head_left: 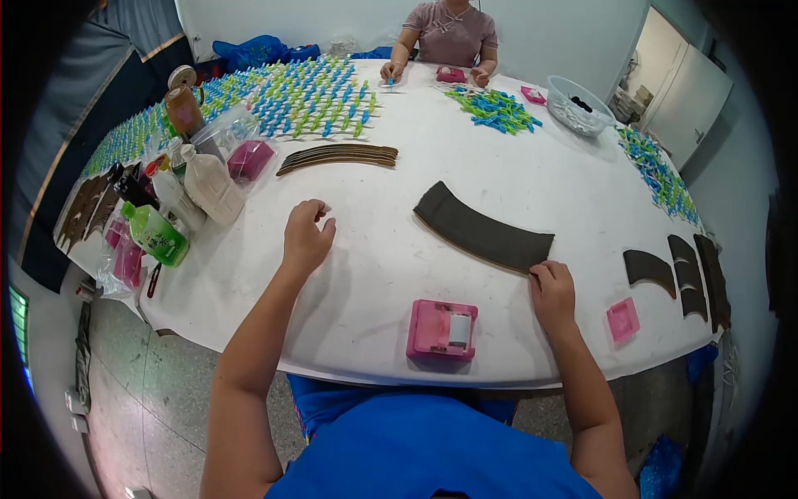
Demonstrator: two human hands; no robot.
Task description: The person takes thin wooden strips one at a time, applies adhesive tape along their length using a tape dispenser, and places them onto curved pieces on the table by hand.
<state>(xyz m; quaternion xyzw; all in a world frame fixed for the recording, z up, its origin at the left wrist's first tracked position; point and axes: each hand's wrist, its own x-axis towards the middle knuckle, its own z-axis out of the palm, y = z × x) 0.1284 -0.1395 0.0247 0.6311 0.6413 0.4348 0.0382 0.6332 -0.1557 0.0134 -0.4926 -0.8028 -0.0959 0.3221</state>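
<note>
My right hand pinches the lower right corner of a dark grey curved strip, which has a tan edge and lies on the white table. To the left, my left hand is raised over the tabletop with curled fingers. A tiny pale bit shows at its fingertips, too small to name. Between my forearms, near the front edge, sits a pink tape dispenser with a whitish roll. Beyond my left hand lies a stack of similar curved strips, edges showing.
Bottles and bags crowd the left. More dark curved pieces and a small pink tray lie right. Blue and green clips cover the far left; a clip pile and basin stand farther back. Another person sits opposite.
</note>
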